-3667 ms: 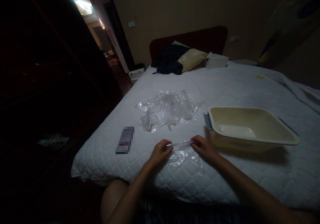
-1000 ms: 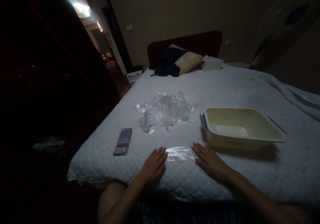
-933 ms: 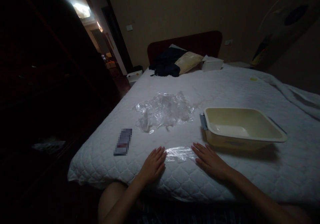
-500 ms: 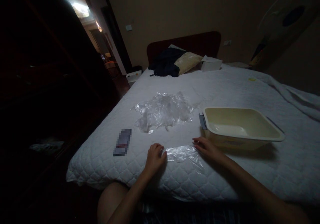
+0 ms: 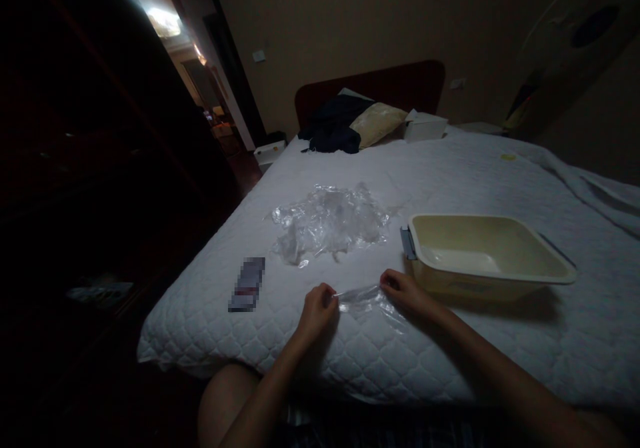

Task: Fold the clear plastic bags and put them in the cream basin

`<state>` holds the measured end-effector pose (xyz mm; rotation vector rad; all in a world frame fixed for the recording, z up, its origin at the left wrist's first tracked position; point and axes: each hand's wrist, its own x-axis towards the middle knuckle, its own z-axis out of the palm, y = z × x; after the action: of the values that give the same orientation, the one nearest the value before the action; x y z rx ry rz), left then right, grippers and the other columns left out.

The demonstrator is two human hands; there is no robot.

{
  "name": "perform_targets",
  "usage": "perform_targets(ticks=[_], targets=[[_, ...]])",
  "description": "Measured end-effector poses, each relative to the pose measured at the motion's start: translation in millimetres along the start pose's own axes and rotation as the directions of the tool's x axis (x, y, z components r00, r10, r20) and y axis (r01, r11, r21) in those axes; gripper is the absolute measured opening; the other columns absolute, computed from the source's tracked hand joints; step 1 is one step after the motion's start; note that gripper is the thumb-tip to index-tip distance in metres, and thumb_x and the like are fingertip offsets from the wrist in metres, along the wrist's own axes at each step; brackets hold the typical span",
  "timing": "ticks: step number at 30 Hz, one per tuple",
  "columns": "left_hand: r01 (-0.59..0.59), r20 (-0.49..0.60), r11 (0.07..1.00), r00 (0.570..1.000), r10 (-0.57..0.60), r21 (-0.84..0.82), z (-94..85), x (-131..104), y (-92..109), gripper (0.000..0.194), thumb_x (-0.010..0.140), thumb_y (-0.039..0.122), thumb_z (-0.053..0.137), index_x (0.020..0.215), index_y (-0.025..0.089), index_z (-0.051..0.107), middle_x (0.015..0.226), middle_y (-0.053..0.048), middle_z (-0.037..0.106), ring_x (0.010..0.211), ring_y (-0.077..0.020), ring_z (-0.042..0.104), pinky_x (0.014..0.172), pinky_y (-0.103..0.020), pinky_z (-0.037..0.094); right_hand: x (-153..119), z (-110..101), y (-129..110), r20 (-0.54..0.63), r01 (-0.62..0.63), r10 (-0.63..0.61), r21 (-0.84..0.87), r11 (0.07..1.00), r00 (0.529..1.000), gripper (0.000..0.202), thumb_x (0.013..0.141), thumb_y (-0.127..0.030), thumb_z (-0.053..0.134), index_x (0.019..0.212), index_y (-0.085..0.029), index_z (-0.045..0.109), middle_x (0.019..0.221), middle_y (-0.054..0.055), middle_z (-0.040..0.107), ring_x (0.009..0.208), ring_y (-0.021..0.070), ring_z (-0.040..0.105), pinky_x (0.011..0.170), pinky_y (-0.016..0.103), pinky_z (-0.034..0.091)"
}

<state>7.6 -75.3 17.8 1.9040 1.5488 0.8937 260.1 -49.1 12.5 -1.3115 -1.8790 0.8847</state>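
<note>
A clear plastic bag (image 5: 367,300) is stretched between my two hands, just above the near part of the bed. My left hand (image 5: 318,308) pinches its left end between thumb and fingers. At the bag's upper right corner, my right hand (image 5: 404,290) has its fingertips closed on the plastic. The lower right part of the bag hangs loose towards the quilted cover. Beyond my hands lies a crumpled heap of clear plastic bags (image 5: 330,221). Beside my right hand stands a cream plastic bin (image 5: 493,288) with grey side handles.
A blurred-out flat rectangular object (image 5: 247,285) lies on the white quilted bed (image 5: 200,315) to the left. At the headboard (image 5: 415,81) are dark clothing (image 5: 335,125), a beige pillow (image 5: 377,125) and a white box (image 5: 425,128). A fan (image 5: 593,28) stands at the right.
Both hands have closed their fingers on the plastic bag and lifted its upper edge slightly off the bed. The bag is now pulled into a narrower, tauter strip.
</note>
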Motion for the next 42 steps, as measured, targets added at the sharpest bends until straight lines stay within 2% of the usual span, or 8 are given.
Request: perform_targets(ticks=[5,10,15,21,32,35,38,42], targets=[[-0.025,0.036,0.985,0.999,0.032,-0.172,1.5,5,2,0.015,0.071,0.018,0.052,0.086,0.016,0.055,0.078,-0.001,0.06,0.072,-0.0144,0.056,0.067,-0.025,0.043,0,4,-2,-0.094,0.013,-0.008,0.057,0.998,0.996,0.013,0.077,-0.029,0.048,0.076,-0.017,0.053,0.064,-0.001,0.054,0.061,0.0125,0.049,0.054,0.022,0.036],[-0.14,-0.052,0.99,0.989,0.139,-0.031,1.1,-2,-8,0.021,0.071,0.014,0.051,0.09,0.018,0.058,0.089,-0.005,0.061,0.088,-0.0184,0.054,0.082,-0.034,0.041,-9,0,-8,-0.086,0.048,-0.048,0.004,0.999,0.995,0.013,0.078,-0.028,0.048,0.079,-0.018,0.055,0.069,0.001,0.056,0.063,0.0139,0.051,0.056,0.024,0.039],[-0.472,0.053,0.871,0.881,0.47,0.135,-4.9,-13,-13,0.026,0.074,0.012,0.048,0.097,0.019,0.056,0.093,-0.005,0.062,0.092,-0.0183,0.054,0.093,-0.044,0.033,-28,-11,-11,-0.032,0.154,-0.16,-0.138,0.978,0.987,0.015,0.081,-0.028,0.047,0.087,-0.018,0.057,0.082,0.006,0.06,0.076,0.0177,0.055,0.068,0.03,0.044],[-0.592,0.137,0.775,0.805,0.577,0.222,-4.5,-24,-8,0.029,0.077,0.009,0.042,0.102,0.018,0.053,0.094,-0.006,0.062,0.092,-0.0171,0.054,0.093,-0.044,0.032,-47,-18,-18,0.065,0.31,-0.305,-0.292,0.905,0.95,0.022,0.083,-0.03,0.047,0.1,-0.02,0.057,0.092,0.009,0.061,0.086,0.0206,0.055,0.077,0.036,0.043],[-0.547,0.225,0.822,0.83,0.509,0.159,4.8,-25,-8,0.023,0.084,0.017,0.042,0.1,0.02,0.058,0.107,-0.011,0.06,0.105,-0.0212,0.051,0.092,-0.044,0.037,-47,-16,-18,0.091,0.342,-0.332,-0.355,0.87,0.939,0.021,0.081,-0.02,0.045,0.096,-0.019,0.06,0.087,0.011,0.06,0.081,0.0219,0.053,0.073,0.037,0.041],[-0.487,0.171,0.87,0.866,0.47,0.079,6.3,-23,-7,0.027,0.08,0.015,0.045,0.104,0.019,0.056,0.11,-0.012,0.059,0.105,-0.0211,0.051,0.091,-0.041,0.039,-39,-12,-18,0.049,0.308,-0.31,-0.333,0.891,0.949,0.019,0.077,-0.016,0.046,0.09,-0.018,0.06,0.088,0.01,0.059,0.081,0.0209,0.052,0.071,0.035,0.041],[-0.342,0.07,0.938,0.936,0.346,-0.053,5.8,-16,-4,0.033,0.072,0.014,0.051,0.105,0.018,0.055,0.11,-0.01,0.058,0.103,-0.0209,0.052,0.089,-0.038,0.041,-28,-9,-16,-0.032,0.222,-0.234,-0.225,0.949,0.972,0.013,0.075,-0.017,0.047,0.081,-0.019,0.059,0.084,0.007,0.058,0.082,0.02,0.053,0.073,0.033,0.042],[-0.012,0.036,0.94,0.999,0.026,-0.342,5.8,0,4,0.015,0.071,0.022,0.053,0.082,0.015,0.06,0.077,-0.004,0.062,0.075,-0.017,0.059,0.07,-0.03,0.048,-13,-6,-10,-0.041,0.066,-0.065,0.029,0.997,0.997,0.013,0.076,-0.028,0.05,0.08,-0.018,0.058,0.079,0.005,0.061,0.077,0.0189,0.056,0.07,0.031,0.044]])
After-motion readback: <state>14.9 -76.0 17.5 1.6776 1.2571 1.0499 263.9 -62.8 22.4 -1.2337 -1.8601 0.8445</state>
